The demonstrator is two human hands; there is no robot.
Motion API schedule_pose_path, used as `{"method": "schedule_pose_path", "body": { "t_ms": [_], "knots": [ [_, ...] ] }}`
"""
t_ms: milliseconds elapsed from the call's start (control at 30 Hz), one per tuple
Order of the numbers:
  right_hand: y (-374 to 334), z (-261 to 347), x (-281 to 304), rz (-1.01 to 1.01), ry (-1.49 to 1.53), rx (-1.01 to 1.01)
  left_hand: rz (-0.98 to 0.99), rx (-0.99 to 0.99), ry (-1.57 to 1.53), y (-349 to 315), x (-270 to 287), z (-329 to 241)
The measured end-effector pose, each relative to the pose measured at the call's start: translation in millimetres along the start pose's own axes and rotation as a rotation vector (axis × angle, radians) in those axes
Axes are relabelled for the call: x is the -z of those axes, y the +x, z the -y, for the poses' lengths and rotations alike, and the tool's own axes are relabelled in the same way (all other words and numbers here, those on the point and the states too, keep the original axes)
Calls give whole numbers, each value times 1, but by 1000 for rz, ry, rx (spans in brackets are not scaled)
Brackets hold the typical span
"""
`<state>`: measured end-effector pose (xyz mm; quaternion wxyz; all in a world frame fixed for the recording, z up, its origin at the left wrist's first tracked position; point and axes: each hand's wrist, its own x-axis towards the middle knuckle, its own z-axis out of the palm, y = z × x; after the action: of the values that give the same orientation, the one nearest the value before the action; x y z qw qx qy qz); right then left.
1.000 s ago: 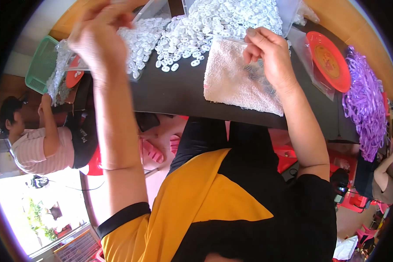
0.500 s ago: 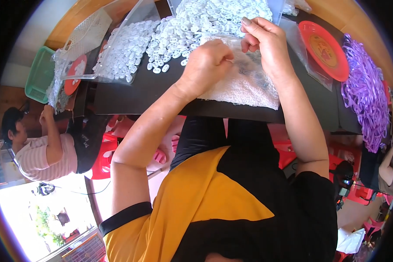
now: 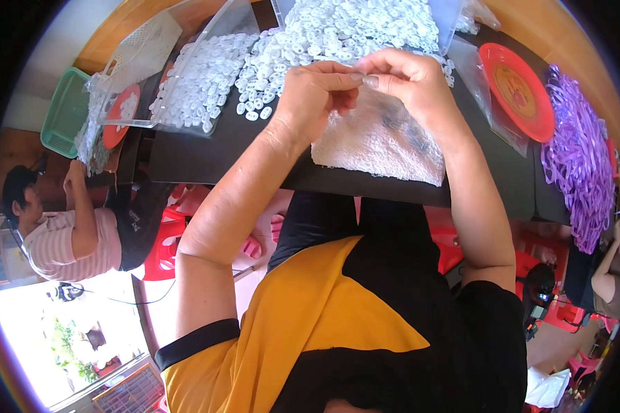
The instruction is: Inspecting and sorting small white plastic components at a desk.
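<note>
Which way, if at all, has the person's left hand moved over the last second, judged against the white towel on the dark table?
Yes. The left hand has come right from the far left heap of white rings to the white towel, meeting the right hand.

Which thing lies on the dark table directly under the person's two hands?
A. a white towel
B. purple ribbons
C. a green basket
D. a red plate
A: the left hand and right hand meet just above the white towel, which lies on the dark table.
</note>
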<state>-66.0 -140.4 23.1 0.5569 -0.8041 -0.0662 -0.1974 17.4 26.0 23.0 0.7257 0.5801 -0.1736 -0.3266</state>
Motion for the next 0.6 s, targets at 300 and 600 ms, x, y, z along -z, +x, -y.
{"method": "schedule_pose_path", "body": {
  "t_ms": [300,600],
  "knots": [
    [-4,2,-9,-7,117,-39,55,176,-411,-12,-2,10],
    [6,-9,4,-236,182,-205,-220,-510,991,54,17,-3]
  ]
}}
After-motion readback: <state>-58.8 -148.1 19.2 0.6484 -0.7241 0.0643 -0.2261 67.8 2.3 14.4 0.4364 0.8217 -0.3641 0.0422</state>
